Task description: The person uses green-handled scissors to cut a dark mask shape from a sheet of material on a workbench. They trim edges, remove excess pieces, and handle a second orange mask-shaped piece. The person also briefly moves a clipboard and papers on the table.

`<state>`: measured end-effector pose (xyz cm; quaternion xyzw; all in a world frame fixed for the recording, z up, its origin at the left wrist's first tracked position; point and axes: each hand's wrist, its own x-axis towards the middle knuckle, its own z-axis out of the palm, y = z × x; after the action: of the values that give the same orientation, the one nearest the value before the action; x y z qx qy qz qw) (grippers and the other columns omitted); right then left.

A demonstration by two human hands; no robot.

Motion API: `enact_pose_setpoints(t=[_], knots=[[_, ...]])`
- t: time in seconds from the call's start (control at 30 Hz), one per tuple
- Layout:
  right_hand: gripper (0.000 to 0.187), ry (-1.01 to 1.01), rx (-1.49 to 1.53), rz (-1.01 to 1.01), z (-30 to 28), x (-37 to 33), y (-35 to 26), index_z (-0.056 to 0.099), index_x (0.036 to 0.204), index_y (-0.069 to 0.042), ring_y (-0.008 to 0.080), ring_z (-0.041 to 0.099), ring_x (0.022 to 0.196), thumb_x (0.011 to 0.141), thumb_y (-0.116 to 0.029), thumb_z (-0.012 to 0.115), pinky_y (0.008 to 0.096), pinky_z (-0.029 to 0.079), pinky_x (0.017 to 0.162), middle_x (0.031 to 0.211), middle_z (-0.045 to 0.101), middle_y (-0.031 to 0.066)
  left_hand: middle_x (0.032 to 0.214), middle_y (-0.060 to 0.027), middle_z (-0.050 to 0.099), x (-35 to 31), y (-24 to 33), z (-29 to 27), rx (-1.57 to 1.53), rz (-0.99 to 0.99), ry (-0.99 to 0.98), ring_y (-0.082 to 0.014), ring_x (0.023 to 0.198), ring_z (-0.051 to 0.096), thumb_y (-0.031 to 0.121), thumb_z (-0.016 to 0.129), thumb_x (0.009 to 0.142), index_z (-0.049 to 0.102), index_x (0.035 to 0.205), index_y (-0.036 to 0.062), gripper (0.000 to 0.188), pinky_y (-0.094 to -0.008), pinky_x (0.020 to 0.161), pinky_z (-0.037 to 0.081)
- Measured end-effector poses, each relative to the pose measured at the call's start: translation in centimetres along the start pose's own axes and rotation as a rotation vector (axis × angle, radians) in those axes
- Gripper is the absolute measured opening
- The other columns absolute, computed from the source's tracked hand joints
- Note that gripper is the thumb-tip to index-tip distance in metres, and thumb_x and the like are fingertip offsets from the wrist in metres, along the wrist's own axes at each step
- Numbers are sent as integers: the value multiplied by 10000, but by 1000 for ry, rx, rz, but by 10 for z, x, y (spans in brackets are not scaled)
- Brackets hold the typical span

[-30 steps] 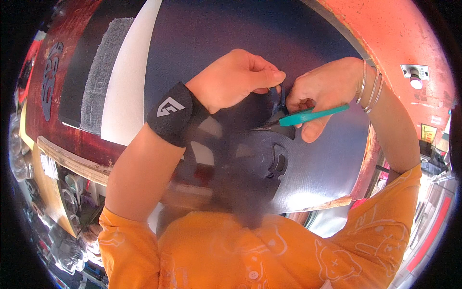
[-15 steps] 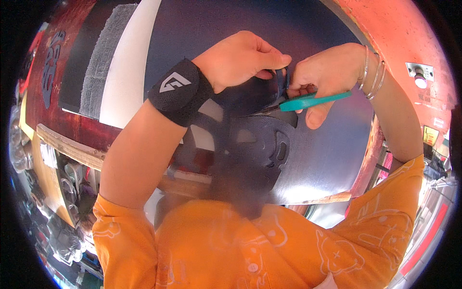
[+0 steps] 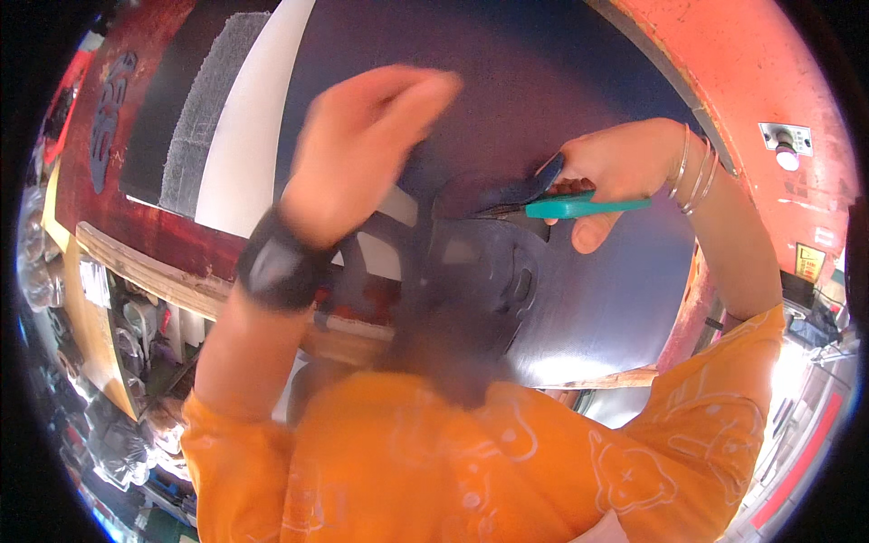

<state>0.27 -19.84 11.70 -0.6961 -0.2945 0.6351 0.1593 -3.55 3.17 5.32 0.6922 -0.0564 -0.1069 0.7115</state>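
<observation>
My left hand [image 3: 367, 149], with a black wrist wrap [image 3: 281, 267], is in the air over the left part of a large dark blue sheet [image 3: 507, 81]. Motion smears its fingers, and I cannot make out anything in them. My right hand [image 3: 629, 163], three thin bangles at its wrist, is closed on a teal-handled tool [image 3: 588, 206]. The tool's narrow dark tip points left, low over the sheet. A dark flap [image 3: 549, 172] curls up by the right fingertips. Just below the tip lies a dark piece with cut-out openings [image 3: 520, 281].
To the left are a white sheet [image 3: 244, 145], a grey fuzzy strip [image 3: 204, 118] and a dark cut-out shape [image 3: 109, 118] on the red tabletop. A wooden edge [image 3: 149, 271] runs along the near side. At right stands an orange-red panel with a round knob [image 3: 786, 154].
My left hand has let go of the dark flap and moved left. My right hand, still holding the teal-handled tool, has shifted slightly down and left.
</observation>
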Motion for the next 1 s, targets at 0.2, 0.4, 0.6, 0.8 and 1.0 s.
enact_pose_setpoints(t=[0.2,0.4,0.6,0.8,1.0], knots=[[633,48,-11,-95,8,-2,17,609,830,33,157,447,614,802,-599,606,345,392,553,625,496,64,741,-73,606,-99,-3,-5,364,-98,-69,-98,590,548,89,605,861,607,938,6,113,-268,540,454],[599,55,158,-148,17,-1,25,621,898,46,165,507,647,790,-542,657,334,422,583,694,562,85,792,-69,601,-95,-4,26,206,-233,-87,-88,517,523,113,589,885,589,970,-12,151,-225,462,408],[603,200,138,-220,21,-3,24,614,842,47,163,480,616,785,-551,658,352,407,557,642,526,81,766,-19,593,-82,-8,28,-226,-563,-188,-32,468,445,164,527,941,583,921,22,154,-182,399,323],[640,133,-65,-57,16,-7,18,568,702,43,191,430,539,760,-588,656,386,382,516,545,449,100,723,6,549,-81,-13,26,-373,-607,-155,-18,455,378,149,520,940,570,866,41,140,-171,399,281],[642,123,-128,-15,12,-8,12,586,740,44,194,447,568,750,-594,657,382,390,539,580,480,109,673,33,469,-77,-8,22,-419,-650,-204,-14,458,351,163,495,949,539,823,53,174,-165,410,264]])
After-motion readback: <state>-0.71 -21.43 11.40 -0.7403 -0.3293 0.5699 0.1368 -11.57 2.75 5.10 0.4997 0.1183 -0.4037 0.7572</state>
